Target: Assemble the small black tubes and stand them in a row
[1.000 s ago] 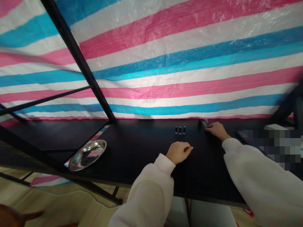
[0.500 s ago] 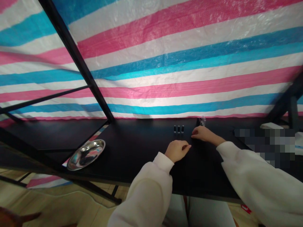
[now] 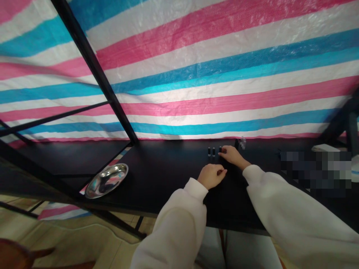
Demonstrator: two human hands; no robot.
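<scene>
Three small black cylinders (image 3: pixel 211 151) stand upright in a row near the back of the black table (image 3: pixel 168 175). My right hand (image 3: pixel 230 155) reaches in from the right, its fingers curled against the rightmost cylinder (image 3: pixel 220 149). My left hand (image 3: pixel 212 175) rests on the table just in front of the row as a loose fist, thumb pressed to forefinger; what it holds, if anything, is hidden. Both arms wear white sleeves.
A small dark item with clear wrapping (image 3: pixel 239 143) sits behind my right hand by the striped tarp (image 3: pixel 196 74). A shiny metal dish (image 3: pixel 106 180) lies at the table's left front corner. Black frame bars (image 3: pixel 95 71) cross the left side. A blurred patch covers the right.
My right hand has moved left from the wrapped item at the back to the rightmost cylinder of the row. My left hand has stayed almost still.
</scene>
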